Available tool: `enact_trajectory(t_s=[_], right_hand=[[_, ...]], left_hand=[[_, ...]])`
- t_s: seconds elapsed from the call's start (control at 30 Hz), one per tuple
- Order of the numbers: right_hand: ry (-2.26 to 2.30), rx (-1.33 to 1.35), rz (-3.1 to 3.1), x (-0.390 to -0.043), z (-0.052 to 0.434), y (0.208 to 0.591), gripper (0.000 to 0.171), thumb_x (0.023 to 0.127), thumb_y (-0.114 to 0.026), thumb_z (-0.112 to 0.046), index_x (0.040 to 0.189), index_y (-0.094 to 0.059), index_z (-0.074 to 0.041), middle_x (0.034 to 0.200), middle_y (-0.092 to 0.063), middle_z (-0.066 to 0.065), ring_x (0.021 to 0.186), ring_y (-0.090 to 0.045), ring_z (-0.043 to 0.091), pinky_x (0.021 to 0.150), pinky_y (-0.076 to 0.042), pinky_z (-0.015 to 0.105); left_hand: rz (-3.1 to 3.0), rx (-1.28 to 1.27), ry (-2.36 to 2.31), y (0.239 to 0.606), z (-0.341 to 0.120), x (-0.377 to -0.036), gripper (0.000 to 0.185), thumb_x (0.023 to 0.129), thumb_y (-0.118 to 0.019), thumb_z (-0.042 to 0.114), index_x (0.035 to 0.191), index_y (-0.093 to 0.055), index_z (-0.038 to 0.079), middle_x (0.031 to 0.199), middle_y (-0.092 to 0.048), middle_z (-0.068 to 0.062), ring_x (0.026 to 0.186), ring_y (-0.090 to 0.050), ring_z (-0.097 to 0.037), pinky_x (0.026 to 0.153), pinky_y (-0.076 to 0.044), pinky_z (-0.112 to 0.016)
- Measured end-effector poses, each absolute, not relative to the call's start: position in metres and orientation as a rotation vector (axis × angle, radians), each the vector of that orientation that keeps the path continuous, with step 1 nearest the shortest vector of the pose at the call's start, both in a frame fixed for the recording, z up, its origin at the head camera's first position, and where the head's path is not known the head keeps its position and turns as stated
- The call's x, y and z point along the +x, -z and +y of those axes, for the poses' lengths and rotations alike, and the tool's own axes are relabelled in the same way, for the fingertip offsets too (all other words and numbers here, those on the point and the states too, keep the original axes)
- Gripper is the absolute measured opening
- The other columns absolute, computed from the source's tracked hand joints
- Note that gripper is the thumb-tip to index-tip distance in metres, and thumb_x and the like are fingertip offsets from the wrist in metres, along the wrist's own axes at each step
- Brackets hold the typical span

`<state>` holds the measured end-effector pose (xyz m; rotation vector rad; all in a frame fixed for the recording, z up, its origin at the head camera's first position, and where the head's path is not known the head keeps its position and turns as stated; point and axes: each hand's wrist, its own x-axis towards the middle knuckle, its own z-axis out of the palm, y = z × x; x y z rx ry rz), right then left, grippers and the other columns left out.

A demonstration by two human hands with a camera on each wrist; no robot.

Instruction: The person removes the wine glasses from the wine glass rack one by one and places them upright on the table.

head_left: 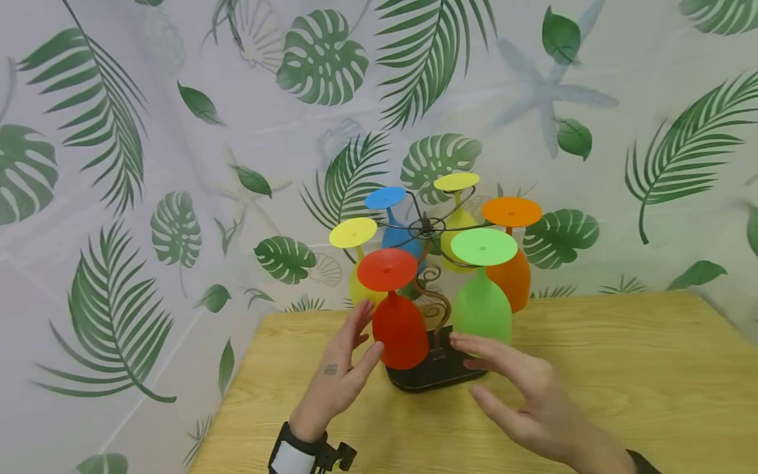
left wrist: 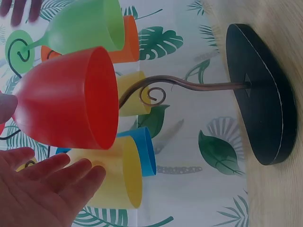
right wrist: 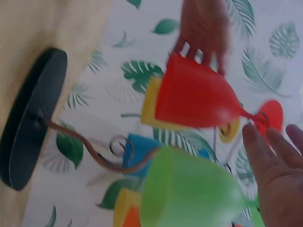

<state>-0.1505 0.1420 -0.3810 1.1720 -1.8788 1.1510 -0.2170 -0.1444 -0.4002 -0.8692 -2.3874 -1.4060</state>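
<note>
Several plastic wine glasses hang upside down by their feet from a wire rack with a scrolled stem and a black base. At the front are a red glass and a light green glass. My left hand is beside the red glass, its fingers extended along the left side and the thumb near its bowl. My right hand is by the rim of the green glass, fingers loosely extended and spread from the thumb. Neither hand grips anything.
Behind the front pair hang an orange glass, a blue glass, a yellow glass on the left and another yellow glass at the back. The rack stands on a wooden table against a leaf-patterned wall covering.
</note>
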Motion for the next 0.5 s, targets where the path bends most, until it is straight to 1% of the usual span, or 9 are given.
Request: enact_trajectory(t_s=[0.1, 0.17, 0.23, 0.33, 0.4, 0.47, 0.5], right_hand=[[-1.136, 1.083, -2.031, -0.157, 0.126, 0.390, 0.064, 0.083, -0.075, 0.004, 0.143, -0.055, -0.002, 0.150, -0.054, 0.013, 0.137, -0.054, 0.017, 0.105, -0.046, 0.017], [-1.117, 0.989, -2.112, -0.160, 0.116, 0.395, 0.065, 0.084, -0.077, 0.000, 0.145, -0.054, -0.004, 0.155, -0.050, 0.013, 0.140, -0.051, 0.022, 0.110, -0.040, 0.016], [-1.111, 0.901, -2.159, -0.163, 0.107, 0.398, 0.066, 0.085, -0.077, -0.002, 0.146, -0.053, -0.005, 0.157, -0.046, 0.014, 0.141, -0.050, 0.028, 0.113, -0.036, 0.018], [-1.128, 0.798, -2.185, -0.168, 0.097, 0.401, 0.070, 0.086, -0.077, -0.004, 0.150, -0.049, -0.007, 0.160, -0.043, 0.012, 0.140, -0.050, 0.033, 0.106, -0.049, 0.029], [-1.153, 0.774, -2.174, -0.172, 0.091, 0.402, 0.075, 0.084, -0.077, -0.003, 0.152, -0.046, -0.007, 0.160, -0.042, 0.013, 0.138, -0.052, 0.036, 0.098, -0.056, 0.038], [-1.182, 0.774, -2.152, -0.176, 0.085, 0.403, 0.078, 0.084, -0.078, -0.002, 0.154, -0.044, -0.007, 0.160, -0.042, 0.015, 0.137, -0.053, 0.036, 0.090, -0.060, 0.044], [-1.191, 0.778, -2.139, -0.177, 0.082, 0.403, 0.079, 0.083, -0.079, -0.002, 0.154, -0.044, -0.007, 0.159, -0.043, 0.016, 0.136, -0.054, 0.037, 0.088, -0.061, 0.044]], left_hand=[[-2.378, -0.887, 1.417, 0.400, -0.141, -0.215, 0.068, 0.103, -0.060, 0.021, 0.161, -0.027, 0.006, 0.162, -0.040, -0.007, 0.146, -0.044, -0.027, 0.108, -0.048, -0.052], [-2.373, -0.901, 1.425, 0.401, -0.139, -0.215, 0.068, 0.103, -0.060, 0.020, 0.162, -0.027, 0.008, 0.162, -0.040, -0.006, 0.146, -0.045, -0.028, 0.108, -0.048, -0.054], [-2.375, -0.911, 1.431, 0.402, -0.137, -0.215, 0.068, 0.104, -0.060, 0.020, 0.162, -0.027, 0.010, 0.162, -0.040, -0.006, 0.145, -0.046, -0.030, 0.107, -0.048, -0.055], [-2.380, -0.914, 1.453, 0.405, -0.137, -0.215, 0.067, 0.104, -0.059, 0.019, 0.162, -0.026, 0.012, 0.162, -0.039, -0.009, 0.142, -0.048, -0.036, 0.107, -0.048, -0.055], [-2.376, -0.912, 1.463, 0.406, -0.137, -0.216, 0.067, 0.104, -0.059, 0.019, 0.163, -0.026, 0.013, 0.162, -0.039, -0.011, 0.141, -0.048, -0.037, 0.107, -0.047, -0.055], [-2.369, -0.916, 1.465, 0.406, -0.138, -0.216, 0.068, 0.104, -0.059, 0.018, 0.163, -0.025, 0.015, 0.162, -0.039, -0.011, 0.141, -0.049, -0.036, 0.108, -0.046, -0.055], [-2.367, -0.917, 1.458, 0.406, -0.138, -0.216, 0.068, 0.104, -0.059, 0.018, 0.163, -0.025, 0.015, 0.162, -0.039, -0.011, 0.142, -0.047, -0.035, 0.109, -0.046, -0.054]])
